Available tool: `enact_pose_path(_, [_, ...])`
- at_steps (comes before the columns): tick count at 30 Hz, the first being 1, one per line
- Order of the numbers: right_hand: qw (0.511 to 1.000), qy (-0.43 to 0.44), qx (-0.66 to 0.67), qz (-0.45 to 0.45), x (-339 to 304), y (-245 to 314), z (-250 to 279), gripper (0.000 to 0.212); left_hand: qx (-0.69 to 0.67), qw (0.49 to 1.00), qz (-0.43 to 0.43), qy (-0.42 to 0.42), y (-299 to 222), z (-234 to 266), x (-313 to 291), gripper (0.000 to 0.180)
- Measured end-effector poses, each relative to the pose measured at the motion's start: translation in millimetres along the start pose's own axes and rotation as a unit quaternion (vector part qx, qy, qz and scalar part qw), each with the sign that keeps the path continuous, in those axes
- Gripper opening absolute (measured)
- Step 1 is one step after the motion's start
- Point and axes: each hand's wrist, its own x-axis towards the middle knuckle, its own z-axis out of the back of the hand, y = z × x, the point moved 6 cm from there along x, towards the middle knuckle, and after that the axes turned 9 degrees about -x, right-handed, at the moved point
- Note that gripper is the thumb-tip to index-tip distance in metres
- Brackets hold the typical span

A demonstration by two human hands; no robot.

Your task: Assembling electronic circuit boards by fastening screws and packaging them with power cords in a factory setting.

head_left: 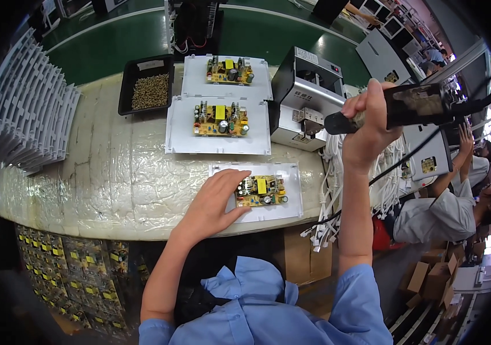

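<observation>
**Hand flat on a circuit board, driver raised at the right**

A long workbench wrapped in pale, crinkled plastic film fills the middle of the frame from left to right. At the upper left edge a fanned stack of white plastic panels leans over the bench. Right of centre, near the top, sits a grey and black box-shaped machine, with a bundle of white cables hanging off the bench edge below it.

Three flat white plastic plates each carry a yellow circuit board studded with components. The farthest plate lies at top centre, the middle plate just below it, and the nearest plate at the centre of the frame, close to the bench's lower edge. A black rectangular tray of small brass-coloured screws stands left of the farthest plate.

The left hand lies palm down on the nearest plate, fingers stretched out and slightly spread, their tips touching the left end of the nearest yellow circuit board. The right hand is raised in the right part of the frame, fingers wrapped tight around a black electric screwdriver held roughly level, its tip end pointing left toward the grey machine, a dark cord trailing off to the right.
</observation>
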Motion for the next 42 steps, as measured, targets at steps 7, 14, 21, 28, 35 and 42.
enact_pose_path(7, [0.995, 0.047, 0.07, -0.05, -32.2, 15.8, -5.8, 0.01, -0.027, 0.999, -0.012, 0.026, -3.5, 0.5, 0.3, 0.059])
enact_pose_path(14, [0.981, 0.127, 0.01, -0.146, -79.6, 21.1, -23.3, 0.014, -0.044, 0.998, -0.002, 0.055, -3.0, -3.6, -0.3, 0.061])
enact_pose_path(21, [0.968, 0.226, 0.024, -0.106, -89.8, 9.7, -28.1, 0.022, -0.041, 0.997, -0.006, 0.064, -4.6, -2.6, -0.3, 0.06])
enact_pose_path(28, [0.909, 0.408, 0.081, -0.04, -88.8, 3.1, -41.3, 0.031, -0.062, 0.996, -0.001, 0.07, -5.2, -1.8, 3.0, 0.06])
enact_pose_path(35, [0.947, 0.292, 0.02, -0.132, -79.9, 8.0, -40.2, 0.017, -0.043, 0.998, 0.015, 0.046, -4.0, -0.5, 3.6, 0.059])
enact_pose_path(42, [0.991, 0.032, -0.046, -0.119, -25.2, -29.8, -4.3, 0.016, -0.012, 1.0, 0.006, 0.028, -7.5, -5.5, 5.2, 0.064])
